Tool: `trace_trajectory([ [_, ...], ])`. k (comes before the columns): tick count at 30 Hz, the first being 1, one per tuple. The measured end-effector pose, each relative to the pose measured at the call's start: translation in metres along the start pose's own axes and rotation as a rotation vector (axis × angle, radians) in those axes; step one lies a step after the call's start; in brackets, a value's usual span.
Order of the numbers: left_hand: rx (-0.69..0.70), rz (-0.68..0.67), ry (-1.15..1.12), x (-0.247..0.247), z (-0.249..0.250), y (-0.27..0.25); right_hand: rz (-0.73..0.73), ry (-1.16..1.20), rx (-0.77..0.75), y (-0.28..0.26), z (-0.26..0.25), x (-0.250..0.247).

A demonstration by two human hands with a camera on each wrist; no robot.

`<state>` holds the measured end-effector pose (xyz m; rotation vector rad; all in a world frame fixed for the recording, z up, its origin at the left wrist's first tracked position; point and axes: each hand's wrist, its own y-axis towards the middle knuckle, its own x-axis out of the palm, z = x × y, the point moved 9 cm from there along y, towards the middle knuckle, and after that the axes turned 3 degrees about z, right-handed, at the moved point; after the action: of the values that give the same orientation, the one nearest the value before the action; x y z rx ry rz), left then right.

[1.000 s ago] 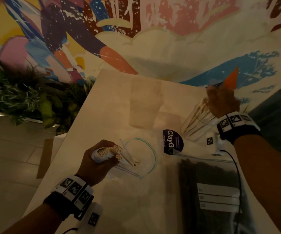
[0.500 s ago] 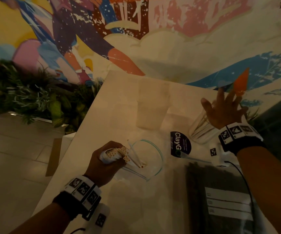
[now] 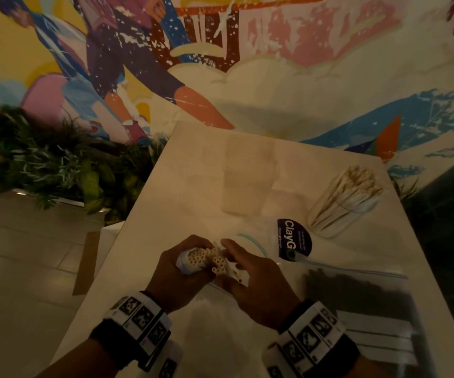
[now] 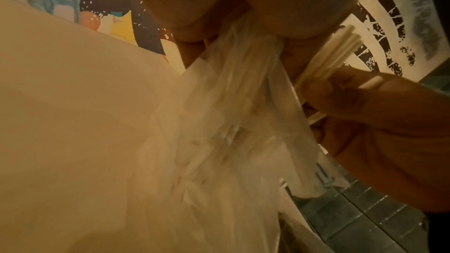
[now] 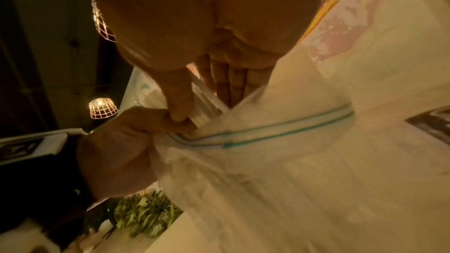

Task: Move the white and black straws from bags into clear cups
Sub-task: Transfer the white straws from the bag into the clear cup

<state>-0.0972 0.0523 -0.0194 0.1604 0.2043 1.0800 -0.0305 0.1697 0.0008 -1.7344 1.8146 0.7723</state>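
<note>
White straws (image 3: 209, 261) gripped w/ bag mouth by left hand (image 3: 178, 271); pinched by right hand (image 3: 250, 279). Next, prob.: pulled free, carried to clear cup (image 3: 341, 205).

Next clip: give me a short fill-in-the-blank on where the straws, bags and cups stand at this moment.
1. The left hand grips a bundle of ___ straws through their clear bag.
2. The right hand reaches to that bundle at the bag's open ___.
3. The clear cup at the table's far right holds ___ straws.
4. The black straws lie in their ___.

Missing words: white; mouth; white; bag
</note>
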Motion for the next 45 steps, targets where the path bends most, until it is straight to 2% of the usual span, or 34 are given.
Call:
trace_trajectory([
  [5, -0.013, -0.066, 0.073, 0.0, -0.003, 0.003, 0.116, -0.03, -0.06, 0.001, 0.005, 0.003],
  [8, -0.003, -0.161, 0.23, 0.009, 0.001, 0.004, 0.228, 0.043, -0.1, -0.003, 0.008, -0.004],
  [11, -0.047, -0.19, 0.169, 0.012, -0.001, 0.001, 0.278, 0.131, -0.086, -0.005, 0.014, -0.011],
  [15, -0.032, -0.151, 0.018, 0.015, 0.004, 0.0, 0.295, 0.085, -0.104, -0.007, 0.012, -0.01],
  [21, -0.013, -0.041, 0.026, 0.012, 0.008, 0.001, 0.366, 0.008, -0.051, -0.005, 0.019, -0.01],
  [24, 0.006, -0.016, 0.071, 0.012, 0.009, 0.003, 0.413, 0.075, 0.001, -0.003, 0.022, -0.017],
  [29, 0.05, 0.055, 0.065, 0.005, 0.015, 0.004, 0.553, 0.177, 0.007, -0.006, 0.025, -0.044],
  [33, 0.062, 0.097, 0.103, -0.002, 0.014, 0.006, 0.488, 0.191, 0.097, -0.005, 0.042, -0.037],
  [38, 0.11, 0.107, 0.126, -0.003, 0.019, 0.01, 0.506, 0.27, 0.073, 0.004, 0.035, -0.046],
  [41, 0.101, 0.07, 0.122, -0.001, 0.017, 0.014, 0.356, 0.253, 0.166, 0.01, 0.049, -0.022],
  [45, 0.109, 0.031, 0.137, 0.0, 0.015, 0.014, 0.365, 0.215, 0.202, 0.008, 0.058, -0.02],
])
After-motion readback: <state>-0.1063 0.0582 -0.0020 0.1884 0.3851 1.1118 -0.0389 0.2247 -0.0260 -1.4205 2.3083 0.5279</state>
